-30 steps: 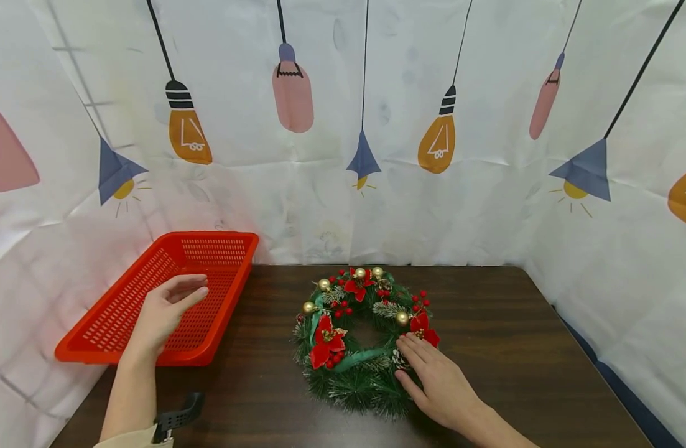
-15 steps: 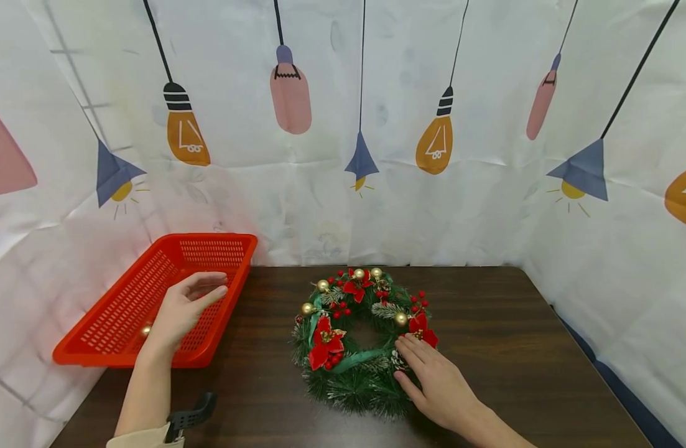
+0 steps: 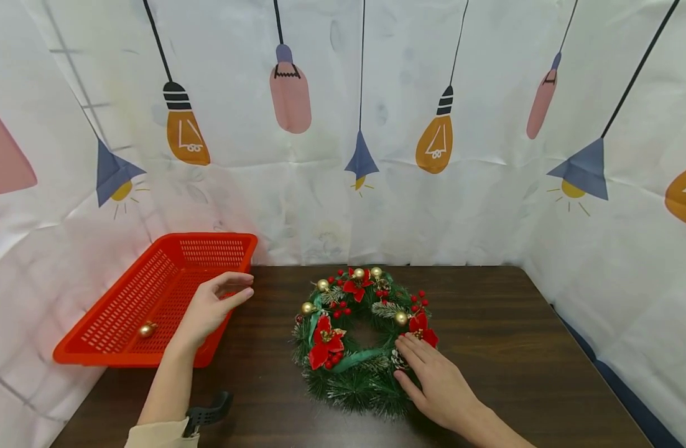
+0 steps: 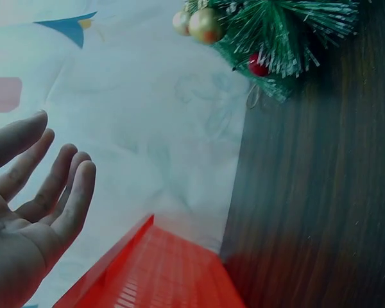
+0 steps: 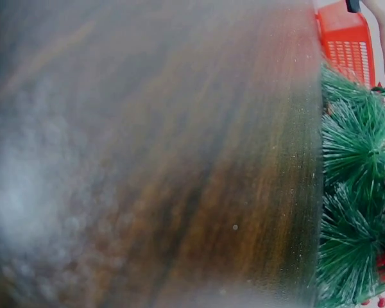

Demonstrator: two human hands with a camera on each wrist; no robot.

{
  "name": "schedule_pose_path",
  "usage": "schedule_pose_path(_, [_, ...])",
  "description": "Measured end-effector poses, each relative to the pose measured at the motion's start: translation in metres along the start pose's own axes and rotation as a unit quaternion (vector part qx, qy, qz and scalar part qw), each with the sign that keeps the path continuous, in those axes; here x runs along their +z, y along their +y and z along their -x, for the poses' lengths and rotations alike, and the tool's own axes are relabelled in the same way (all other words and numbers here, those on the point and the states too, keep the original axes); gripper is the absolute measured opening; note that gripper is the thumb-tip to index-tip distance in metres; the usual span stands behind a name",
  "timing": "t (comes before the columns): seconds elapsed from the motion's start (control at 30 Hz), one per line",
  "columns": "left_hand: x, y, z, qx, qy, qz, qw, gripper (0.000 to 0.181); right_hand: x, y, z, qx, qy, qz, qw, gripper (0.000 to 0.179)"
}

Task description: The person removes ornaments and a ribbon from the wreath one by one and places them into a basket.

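A green Christmas wreath (image 3: 354, 389) with red flowers, berries and gold balls lies on the dark wooden table. My right hand (image 3: 440, 379) rests on its lower right side, fingers straight beside a pine cone (image 3: 398, 359). Over the right rim of the red basket (image 3: 119, 359) hovers my left hand (image 3: 214, 308), its fingers loosely bent and nothing between them. In the left wrist view that hand (image 4: 38, 205) shows an empty palm. One gold ball (image 3: 147, 330) lies inside the basket. Several other gold balls (image 3: 401, 318) sit on the wreath.
The wooden table (image 3: 505, 348) reaches back to a white curtain (image 3: 320, 205) printed with lamps and bulbs. At the left, the basket stands close against the curtain. A black strap (image 3: 208, 412) is on the left wrist.
My left hand has moved right across the basket, uncovering the gold ball lying in it. The right hand and the wreath have stayed in place.
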State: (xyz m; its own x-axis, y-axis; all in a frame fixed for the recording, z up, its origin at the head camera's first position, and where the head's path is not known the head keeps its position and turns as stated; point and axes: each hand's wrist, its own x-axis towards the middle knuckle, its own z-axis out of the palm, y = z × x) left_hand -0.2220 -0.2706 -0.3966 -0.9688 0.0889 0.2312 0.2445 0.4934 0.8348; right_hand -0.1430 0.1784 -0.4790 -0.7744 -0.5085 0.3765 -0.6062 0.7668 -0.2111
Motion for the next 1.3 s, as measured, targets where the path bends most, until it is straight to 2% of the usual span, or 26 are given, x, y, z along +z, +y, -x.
schedule_pose_path(0.4, [0.027, -0.001, -0.010, 0.013, -0.025, 0.015, 0.9995, 0.035, 0.000, -0.001, 0.000, -0.002, 0.007, 0.004, 1.0000, 0.056])
schedule_pose_path(0.97, [0.066, -0.012, -0.020, 0.008, -0.070, 0.072, 0.9949, 0.030, -0.002, -0.001, 0.000, 0.013, -0.013, -0.006, 0.9998, 0.058])
schedule_pose_path(1.3, [0.086, -0.021, -0.025, 0.008, -0.099, 0.081, 0.9918, 0.026, 0.000, -0.001, -0.001, 0.011, -0.011, -0.004, 0.9999, 0.057])
